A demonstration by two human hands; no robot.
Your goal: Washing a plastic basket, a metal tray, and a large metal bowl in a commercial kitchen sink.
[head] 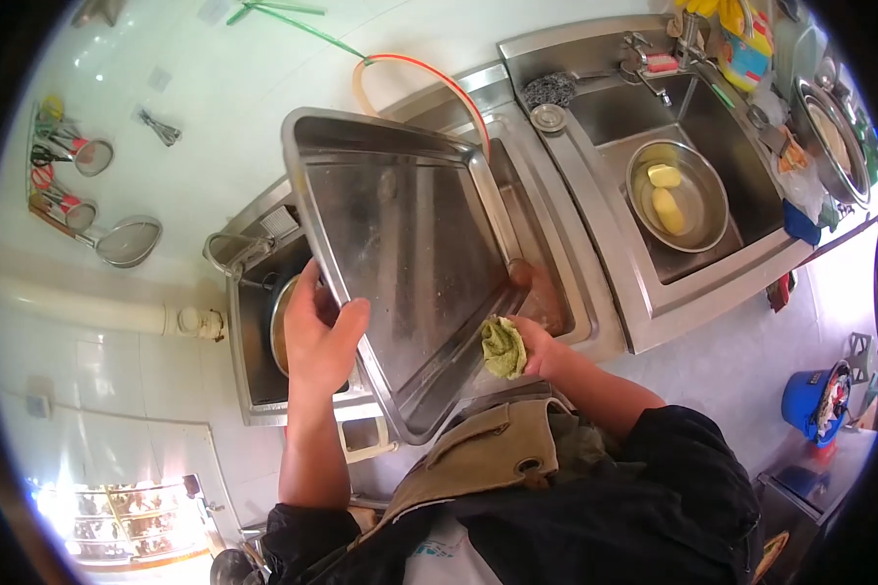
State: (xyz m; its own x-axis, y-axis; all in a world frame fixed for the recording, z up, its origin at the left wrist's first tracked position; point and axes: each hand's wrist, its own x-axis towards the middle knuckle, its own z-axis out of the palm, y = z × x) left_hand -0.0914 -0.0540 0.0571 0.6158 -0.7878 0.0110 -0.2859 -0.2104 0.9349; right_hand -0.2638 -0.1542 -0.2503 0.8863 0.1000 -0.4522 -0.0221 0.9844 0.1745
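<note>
A rectangular stainless steel tray [410,234] is held up at a tilt in front of me, its inside facing me. My left hand [325,329] grips the tray's left rim, with the thumb over the edge. In my right hand [541,347] is a bunched green cloth [503,346], close to the tray's lower right corner. Whether the cloth touches the metal I cannot tell. Behind the tray lies a steel counter basin [516,201], partly hidden by it.
At the right, a sink [746,146] holds a steel bowl [710,227] with two yellow, peeled-looking pieces in liquid. Another sink [252,365] is at the left under a faucet [223,252]. Strainers [130,241] hang on the wall. A blue bucket [801,406] stands at the right.
</note>
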